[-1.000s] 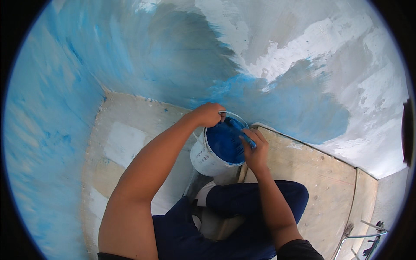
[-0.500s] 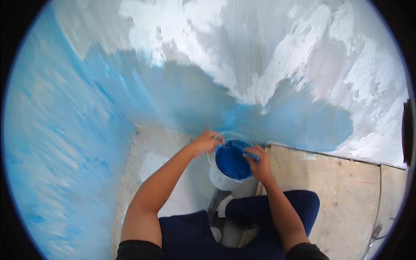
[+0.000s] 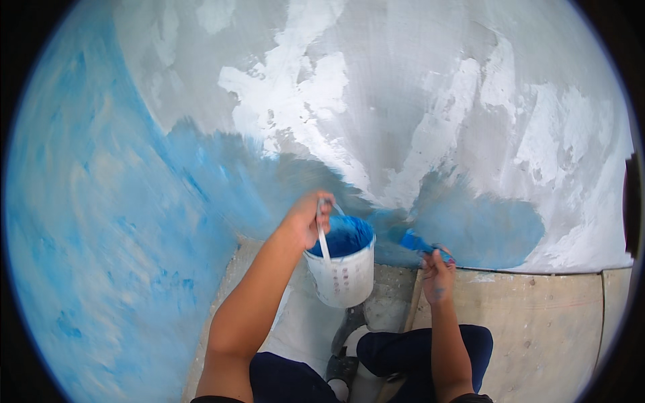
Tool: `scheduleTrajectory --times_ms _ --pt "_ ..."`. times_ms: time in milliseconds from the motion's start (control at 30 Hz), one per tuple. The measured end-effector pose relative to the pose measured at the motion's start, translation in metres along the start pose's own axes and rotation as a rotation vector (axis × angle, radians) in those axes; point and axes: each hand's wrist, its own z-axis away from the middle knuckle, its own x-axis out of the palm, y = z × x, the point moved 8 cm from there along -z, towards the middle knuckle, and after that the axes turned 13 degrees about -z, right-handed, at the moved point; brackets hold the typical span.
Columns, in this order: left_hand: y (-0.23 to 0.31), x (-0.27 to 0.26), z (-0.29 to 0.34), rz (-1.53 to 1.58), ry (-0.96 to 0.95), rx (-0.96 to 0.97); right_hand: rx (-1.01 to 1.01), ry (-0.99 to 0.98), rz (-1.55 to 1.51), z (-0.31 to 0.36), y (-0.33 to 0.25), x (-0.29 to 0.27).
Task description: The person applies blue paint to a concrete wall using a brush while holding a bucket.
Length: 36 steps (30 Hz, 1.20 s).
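Left hand closed round wire handle, lifting white paint bucket of blue paint — frame centre. Right hand at 4 o'clock of bucket, fist gripping blue-loaded brush, tip at wall base. Wall: blue coat covers 9 o'clock side and low patch at 3 o'clock; upper grey-white plaster from 12 to 2 o'clock unpainted — judged roughly half done.

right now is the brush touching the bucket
Apart. The head view shows the brush, held in the right hand, out against the blue wall, with a clear gap to the bucket that the left hand holds.
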Motion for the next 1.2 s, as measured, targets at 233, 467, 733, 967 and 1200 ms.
scheduleTrajectory --times_ms 233,467,733,967,1200 --pt "0.115 -0.009 0.087 0.664 0.204 0.395 -0.051 0.034 -0.283 -0.004 -0.001 -0.021" --pt "0.133 -0.017 0.095 0.730 0.141 0.407 -0.149 -0.112 0.118 -0.005 -0.042 0.086" --pt "0.120 -0.034 0.088 0.745 0.161 0.301 -1.017 -0.672 1.208 0.007 -0.058 0.324" --pt "0.120 -0.040 0.083 0.819 0.128 0.265 -1.365 -0.817 1.694 0.009 -0.023 0.334" --pt "0.122 -0.033 0.089 0.773 0.111 0.311 -1.098 -0.888 1.556 0.007 -0.025 0.320"
